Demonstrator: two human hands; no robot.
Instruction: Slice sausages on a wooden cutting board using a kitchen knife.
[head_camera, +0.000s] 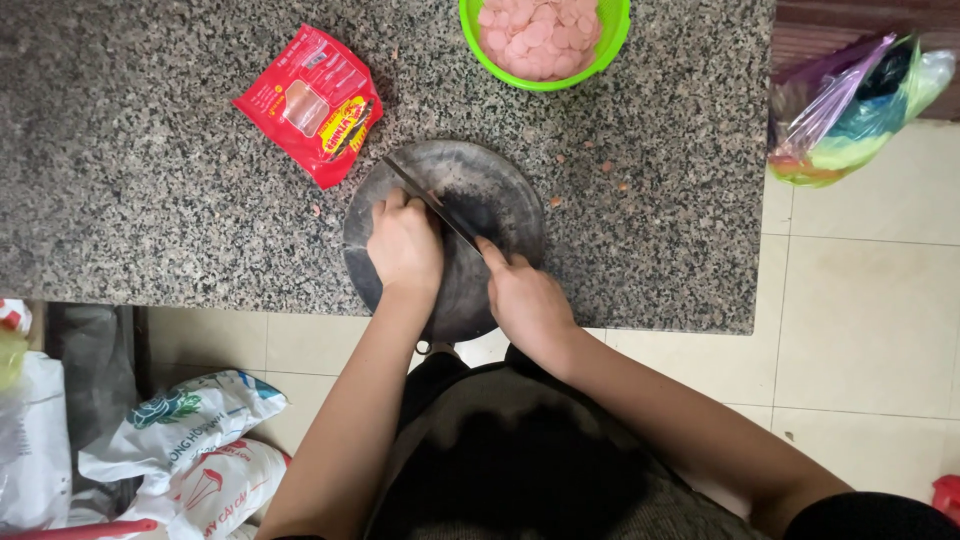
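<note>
A round dark cutting board (490, 185) lies at the near edge of a speckled granite counter (150, 180). My right hand (525, 300) grips the handle of a knife (430, 203) whose blade runs up and left across the board. My left hand (403, 243) rests curled on the board beside the blade, pressing on something hidden beneath the fingers. A green bowl (610, 40) full of pink sausage slices (537, 35) stands at the far edge. A red sausage packet (312, 103) lies left of the board.
Small pink scraps (608, 168) dot the counter right of the board. A bundle of coloured plastic bags (850, 110) sits past the counter's right end. White printed sacks (200, 450) lie on the tiled floor at lower left.
</note>
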